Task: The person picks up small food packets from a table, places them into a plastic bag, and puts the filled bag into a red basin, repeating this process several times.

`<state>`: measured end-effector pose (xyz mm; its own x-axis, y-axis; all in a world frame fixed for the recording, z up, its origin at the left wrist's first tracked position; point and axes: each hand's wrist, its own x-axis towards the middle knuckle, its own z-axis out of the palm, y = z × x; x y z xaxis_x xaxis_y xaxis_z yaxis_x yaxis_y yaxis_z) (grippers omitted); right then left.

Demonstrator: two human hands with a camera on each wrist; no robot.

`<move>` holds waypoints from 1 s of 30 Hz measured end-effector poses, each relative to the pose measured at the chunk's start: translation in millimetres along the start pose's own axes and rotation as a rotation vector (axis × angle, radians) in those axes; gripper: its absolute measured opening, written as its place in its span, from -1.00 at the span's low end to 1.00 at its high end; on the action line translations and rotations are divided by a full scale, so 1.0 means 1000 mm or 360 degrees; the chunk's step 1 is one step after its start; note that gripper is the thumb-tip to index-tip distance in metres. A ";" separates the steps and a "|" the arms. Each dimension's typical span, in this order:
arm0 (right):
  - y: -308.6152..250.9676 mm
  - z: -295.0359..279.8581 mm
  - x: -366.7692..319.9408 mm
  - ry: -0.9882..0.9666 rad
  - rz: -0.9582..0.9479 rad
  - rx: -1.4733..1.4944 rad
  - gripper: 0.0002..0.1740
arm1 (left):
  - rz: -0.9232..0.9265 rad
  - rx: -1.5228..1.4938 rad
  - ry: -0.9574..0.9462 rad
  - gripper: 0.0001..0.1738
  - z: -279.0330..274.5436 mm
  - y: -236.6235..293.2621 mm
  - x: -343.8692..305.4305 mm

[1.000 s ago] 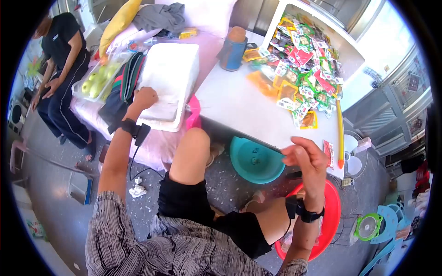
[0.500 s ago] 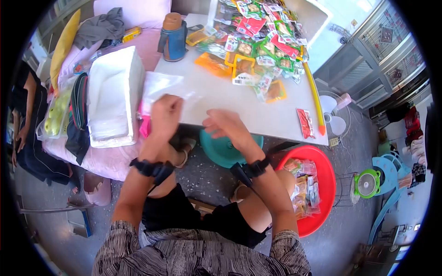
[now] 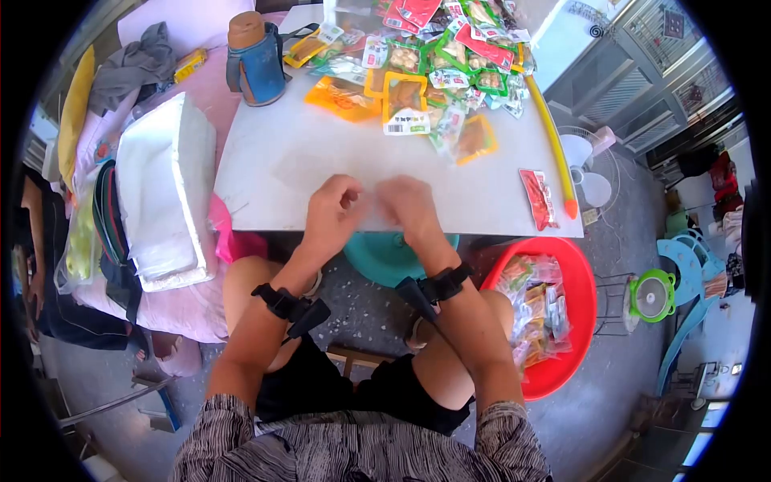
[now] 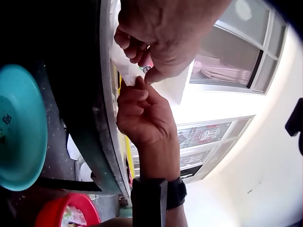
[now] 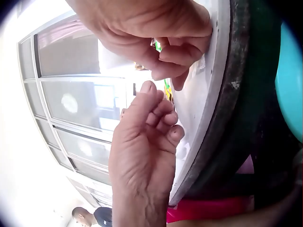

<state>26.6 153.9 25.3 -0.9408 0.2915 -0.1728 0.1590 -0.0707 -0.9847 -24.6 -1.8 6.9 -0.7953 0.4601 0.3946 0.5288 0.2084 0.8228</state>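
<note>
Over the front edge of the white table point(image 3: 265, 181), my left hand point(image 3: 331, 210) and right hand point(image 3: 408, 210) face each other with fingertips close together. A thin clear plastic bag point(image 4: 126, 70) shows as a pale film between them in the left wrist view. My left fingers curl in around it, with the thumb near the index finger. My right thumb and index finger pinch at its edge; the right hand is blurred in the head view. Most of the bag is hidden or too transparent to follow.
Small food packets point(image 3: 450, 56) lie heaped at the back, one red packet point(image 3: 536, 198) at front right. A blue flask point(image 3: 259, 68) stands back left, near a white foam box point(image 3: 165, 193). Below are a teal basin point(image 3: 377, 261) and a red basin point(image 3: 584, 313) holding packets.
My left hand has gone from the foam box to the table's front edge, bringing a clear plastic bag. My right hand has moved left to meet it. The view has swung right.
</note>
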 end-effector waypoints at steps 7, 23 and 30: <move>0.010 0.016 0.002 0.0102 -0.0239 -0.0013 -0.77 | -0.0235 -0.0276 -0.0258 -0.75 -0.002 -0.002 0.002; -0.003 -0.005 0.003 -0.0174 0.0137 -0.0361 -0.73 | -0.0268 -0.0242 0.0407 -0.94 -0.026 -0.006 0.011; 0.004 0.010 0.011 0.0650 -0.0675 -0.0908 -0.78 | 0.0492 0.0802 0.0133 -0.65 -0.004 0.022 -0.008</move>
<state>14.1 146.9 19.3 -0.7896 0.5165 0.3312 0.0454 0.5875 -0.8079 -7.6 -4.8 23.4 -0.5917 0.4997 0.6326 0.7989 0.4686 0.3771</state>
